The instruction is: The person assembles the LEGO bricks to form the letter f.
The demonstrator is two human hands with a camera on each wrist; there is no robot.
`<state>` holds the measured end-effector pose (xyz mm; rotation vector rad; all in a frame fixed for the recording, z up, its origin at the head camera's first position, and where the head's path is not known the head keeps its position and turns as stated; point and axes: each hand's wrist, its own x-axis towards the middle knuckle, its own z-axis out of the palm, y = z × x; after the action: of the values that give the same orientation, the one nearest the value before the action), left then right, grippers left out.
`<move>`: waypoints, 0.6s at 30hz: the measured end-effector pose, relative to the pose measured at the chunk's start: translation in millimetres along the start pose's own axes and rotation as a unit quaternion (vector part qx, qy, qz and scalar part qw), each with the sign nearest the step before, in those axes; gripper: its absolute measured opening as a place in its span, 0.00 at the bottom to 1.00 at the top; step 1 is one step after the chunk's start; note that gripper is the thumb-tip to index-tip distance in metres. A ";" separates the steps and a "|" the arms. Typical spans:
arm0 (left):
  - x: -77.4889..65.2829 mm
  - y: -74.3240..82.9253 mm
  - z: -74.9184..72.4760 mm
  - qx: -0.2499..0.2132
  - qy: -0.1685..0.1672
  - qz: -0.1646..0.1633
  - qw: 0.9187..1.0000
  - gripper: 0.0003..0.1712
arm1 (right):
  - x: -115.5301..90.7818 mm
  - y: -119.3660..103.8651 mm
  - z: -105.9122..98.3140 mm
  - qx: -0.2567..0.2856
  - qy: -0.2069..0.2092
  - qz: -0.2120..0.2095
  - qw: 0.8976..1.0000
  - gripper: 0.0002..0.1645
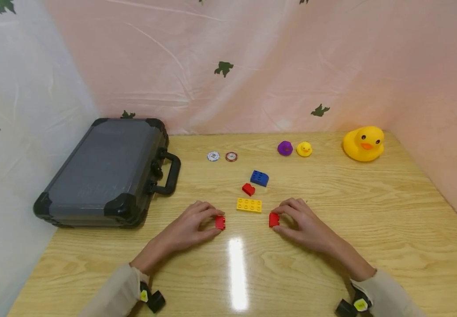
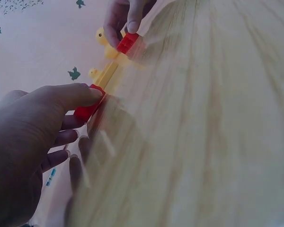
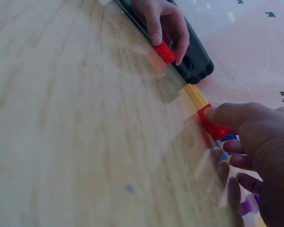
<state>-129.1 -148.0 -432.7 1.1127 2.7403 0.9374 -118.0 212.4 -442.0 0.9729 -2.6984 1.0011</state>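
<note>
My left hand (image 1: 192,223) pinches a small red toy brick (image 1: 220,223) between thumb and fingers, low over the wooden table. Opposite it, my right hand (image 1: 300,221) pinches another red toy brick (image 1: 273,219); this one has a rounded side. Studs on both bricks point to the right in the head view. Between the hands and slightly beyond them lies a yellow brick (image 1: 249,205) with two rows of studs. Behind that are a third small red brick (image 1: 248,189) and a blue brick (image 1: 259,178) with one curved end.
A grey case (image 1: 109,167) with a black handle (image 1: 169,174) lies at the left. Farther back are a white poker chip (image 1: 213,156), a red-rimmed chip (image 1: 231,156), a purple duck (image 1: 285,148), a small yellow duck (image 1: 304,149) and a large yellow duck (image 1: 364,144). A pale curtain hangs behind.
</note>
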 end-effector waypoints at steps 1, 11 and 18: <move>0.4 -0.1 0.6 -0.001 0.000 0.002 1.000 0.21 | -0.1 -0.2 -0.1 0.001 -0.001 0.001 1.000 0.18; 5.4 5.7 8.6 0.003 0.016 0.006 1.000 0.19 | 0.1 -2.4 -4.0 0.012 -0.008 0.012 1.000 0.18; 12.2 11.1 14.4 -0.004 0.019 0.004 1.000 0.18 | -0.8 -4.8 -6.3 0.018 -0.014 0.023 0.999 0.19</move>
<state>-127.6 -126.5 -436.2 1.1181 2.7604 0.9805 -115.2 214.0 -434.7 0.9419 -2.7476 1.0547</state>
